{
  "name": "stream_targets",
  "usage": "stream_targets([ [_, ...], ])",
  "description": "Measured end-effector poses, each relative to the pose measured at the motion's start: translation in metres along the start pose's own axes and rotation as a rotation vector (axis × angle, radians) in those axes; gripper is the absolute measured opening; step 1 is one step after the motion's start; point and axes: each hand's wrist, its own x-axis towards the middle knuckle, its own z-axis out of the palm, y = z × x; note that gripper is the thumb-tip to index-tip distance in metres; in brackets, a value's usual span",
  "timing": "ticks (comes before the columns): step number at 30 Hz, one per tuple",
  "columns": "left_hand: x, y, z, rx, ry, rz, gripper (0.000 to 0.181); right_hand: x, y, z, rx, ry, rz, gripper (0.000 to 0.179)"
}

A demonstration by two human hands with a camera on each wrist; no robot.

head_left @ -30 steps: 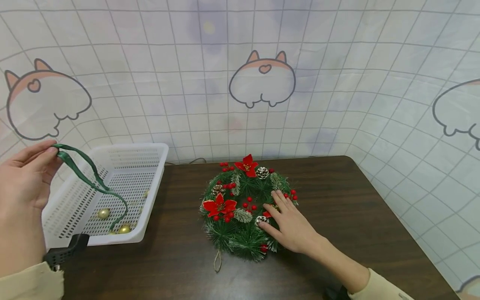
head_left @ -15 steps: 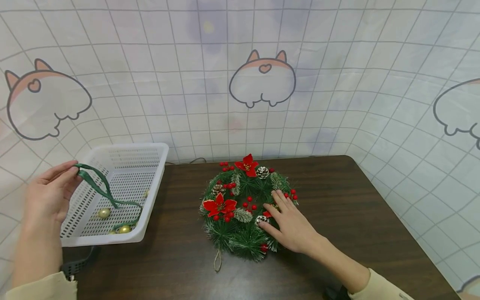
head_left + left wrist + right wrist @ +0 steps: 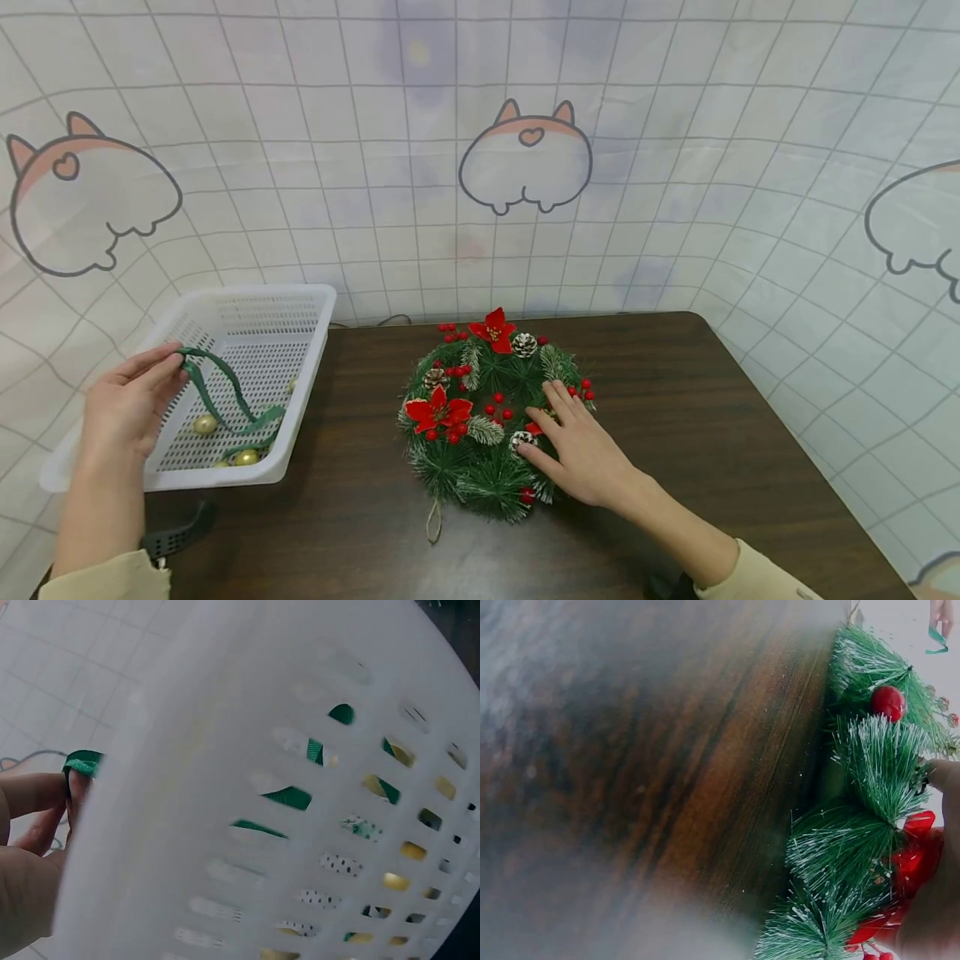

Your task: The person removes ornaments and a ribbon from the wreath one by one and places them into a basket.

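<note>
My left hand [image 3: 135, 396] pinches a green ribbon [image 3: 270, 414] between thumb and fingertips, above the left side of a white perforated plastic basket [image 3: 318, 333]. The ribbon hangs in a loop, its lower length lying inside the basket near several gold balls [image 3: 205, 425]. In the left wrist view the basket wall [image 3: 187, 787] hides part of the pinching fingers, and green shows through its holes. My right hand [image 3: 585, 450] rests with fingers spread on the right side of a green Christmas wreath [image 3: 495, 483], trimmed with red poinsettias, berries and pine cones.
Both the basket and wreath sit on a dark wood table [image 3: 360, 517]. A twine loop [image 3: 434, 523] sticks out from the wreath's front edge. Behind the table hangs a white grid-patterned cloth [image 3: 375, 208] with cartoon dogs.
My left hand has moved right and down over the basket, lowering more of the ribbon into it. The right hand and wreath have stayed in place.
</note>
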Motion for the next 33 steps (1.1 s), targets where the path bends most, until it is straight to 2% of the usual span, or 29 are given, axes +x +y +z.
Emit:
stream_targets([
  [8, 0.002, -0.011, -0.004, 0.137, -0.002, -0.035, 0.01, 0.0, 0.0, -0.001, 0.002, -0.015, 0.013, 0.068],
  [11, 0.004, -0.018, -0.005, 0.22, -0.008, -0.041, 0.012, 0.0, 0.0, -0.002, 0.002, -0.019, 0.016, 0.069],
  [18, 0.007, -0.031, -0.008, 0.526, -0.041, -0.048, 0.012, 0.0, -0.001, -0.002, 0.01, -0.019, 0.015, 0.069],
  [21, 0.008, -0.035, -0.007, 0.694, -0.069, -0.035, 0.026, 0.0, -0.001, -0.002, 0.009, -0.023, 0.019, 0.069],
  [24, 0.01, -0.036, -0.007, 0.822, -0.109, -0.024, 0.039, 0.0, -0.001, -0.002, 0.01, -0.019, 0.018, 0.068],
  [29, 0.011, -0.038, -0.007, 0.909, -0.138, -0.036, 0.043, 0.0, -0.001, -0.003, 0.013, -0.018, 0.015, 0.068],
  [33, 0.01, -0.039, -0.008, 0.999, -0.163, -0.07, 0.047, 0.0, -0.002, -0.002, 0.01, -0.019, 0.018, 0.068],
])
